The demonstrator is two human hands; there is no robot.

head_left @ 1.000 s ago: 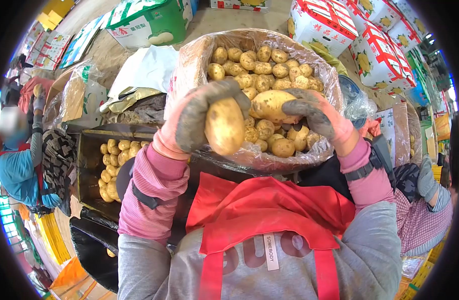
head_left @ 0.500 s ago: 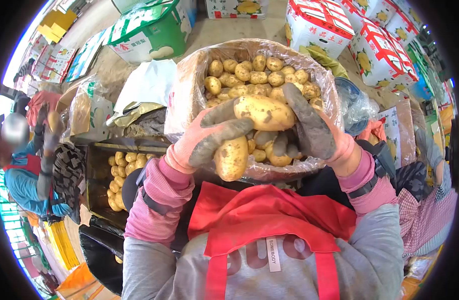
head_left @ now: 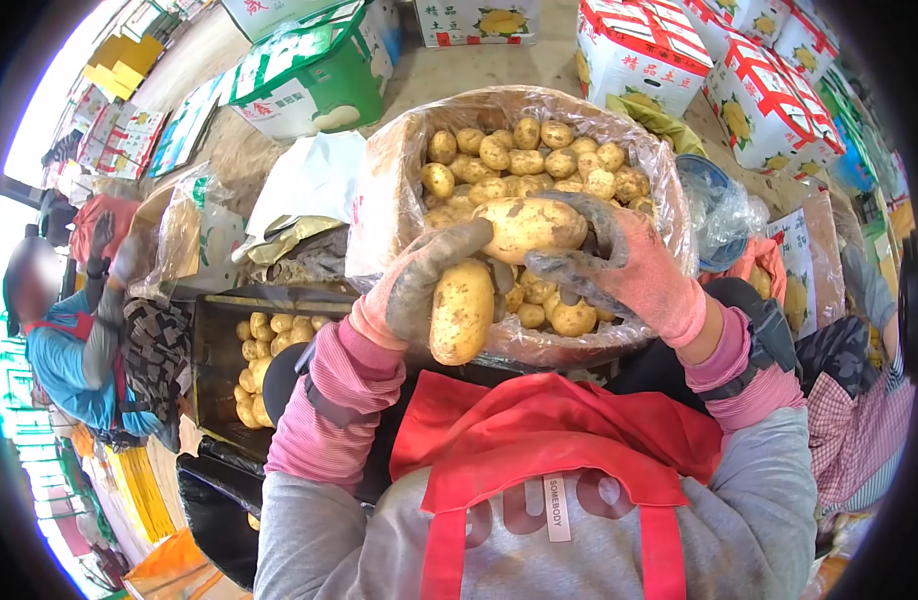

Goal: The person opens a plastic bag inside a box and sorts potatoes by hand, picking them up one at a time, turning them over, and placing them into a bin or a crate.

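Observation:
My left hand [head_left: 416, 280], in a pink glove with dirty grey palm and fingers, is closed around a large yellow potato [head_left: 462, 312] that stands almost upright. Its upper fingers also reach the left end of a second large potato [head_left: 532, 232], which lies crosswise with brown soil marks on its skin. My right hand [head_left: 634, 265], gloved the same way, grips the right end of that second potato between thumb and fingers. Both are held over a cardboard box [head_left: 387, 190] lined with clear plastic, with many smaller potatoes [head_left: 526, 162] inside.
A dark crate [head_left: 211, 360] with more potatoes stands at my left. Blue tub [head_left: 720, 258] and crumpled plastic [head_left: 744, 212] lie right of the box. Printed cartons [head_left: 644, 65] and a green carton [head_left: 324, 80] stand ahead. A co-worker [head_left: 74, 350] sits at left, another person [head_left: 859, 430] at right.
My right hand has rolled over, its fingers now pointing left along the crosswise potato, which shows a dirtier side. My left hand keeps the upright potato. The whole view has shifted slightly.

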